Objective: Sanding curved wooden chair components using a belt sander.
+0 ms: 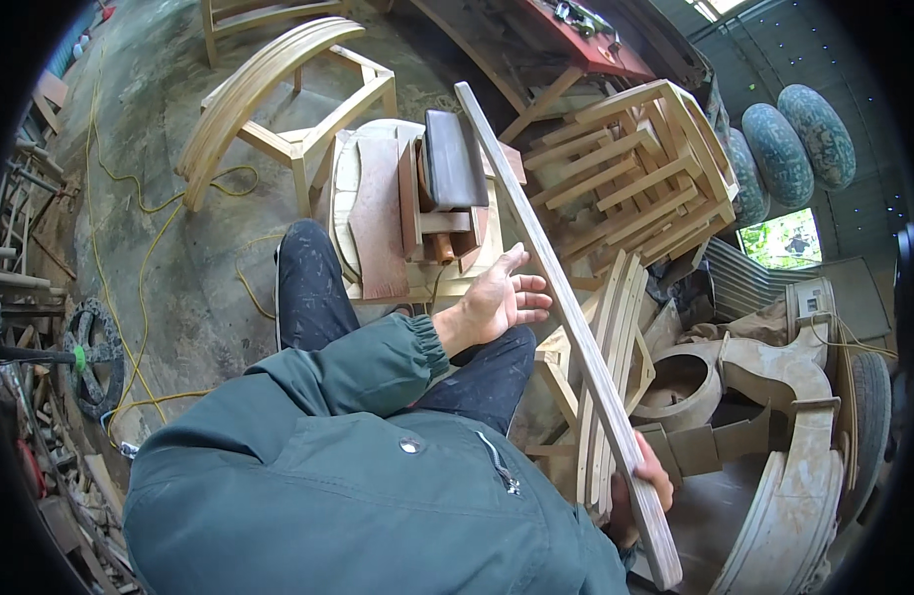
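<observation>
A long pale wooden strip [566, 297] slants across my front, its far end raised beyond the bench and its near end by my right hip. My right hand [647, 486] is wrapped round the strip near that lower end. Palm up and fingers apart, my left hand [497, 297] is beside the strip's middle and holds nothing. Just ahead of it, between my knees, a low wooden bench [348, 213] carries a dark, flat-topped block [453, 164], perhaps an upturned belt sander, set between reddish-brown boards [380, 223]. The block's underside is hidden.
A curved wooden frame [279, 109] stands ahead on the left. Stacked wooden frames [645, 178] and long strips [611, 337] lie on the right, near a dusty machine housing [804, 367]. A yellow cord [145, 347] runs over the concrete floor [204, 268] at left.
</observation>
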{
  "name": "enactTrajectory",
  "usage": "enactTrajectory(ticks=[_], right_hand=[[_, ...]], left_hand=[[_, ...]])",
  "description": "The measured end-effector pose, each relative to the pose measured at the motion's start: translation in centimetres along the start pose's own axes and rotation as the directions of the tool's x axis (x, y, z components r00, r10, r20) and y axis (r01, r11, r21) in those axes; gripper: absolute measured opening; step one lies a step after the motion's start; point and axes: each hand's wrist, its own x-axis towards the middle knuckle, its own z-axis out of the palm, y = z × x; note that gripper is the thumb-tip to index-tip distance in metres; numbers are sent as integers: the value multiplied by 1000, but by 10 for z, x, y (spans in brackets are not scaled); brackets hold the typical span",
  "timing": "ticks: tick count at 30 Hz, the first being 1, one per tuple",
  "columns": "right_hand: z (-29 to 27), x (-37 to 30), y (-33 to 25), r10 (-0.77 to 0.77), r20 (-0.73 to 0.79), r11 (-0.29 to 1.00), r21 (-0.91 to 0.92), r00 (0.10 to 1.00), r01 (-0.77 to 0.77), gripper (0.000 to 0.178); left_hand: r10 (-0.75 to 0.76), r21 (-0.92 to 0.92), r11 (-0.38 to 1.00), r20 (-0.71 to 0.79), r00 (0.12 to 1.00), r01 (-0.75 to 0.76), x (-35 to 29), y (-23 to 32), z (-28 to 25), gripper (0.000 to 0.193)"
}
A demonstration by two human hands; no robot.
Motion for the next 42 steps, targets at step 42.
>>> enactTrajectory(ticks=[42], right_hand=[[139,64,107,198,206,978,26,958,-207,28]], left_hand=[[161,28,987,-166,973,-159,-17,67,-50,50]])
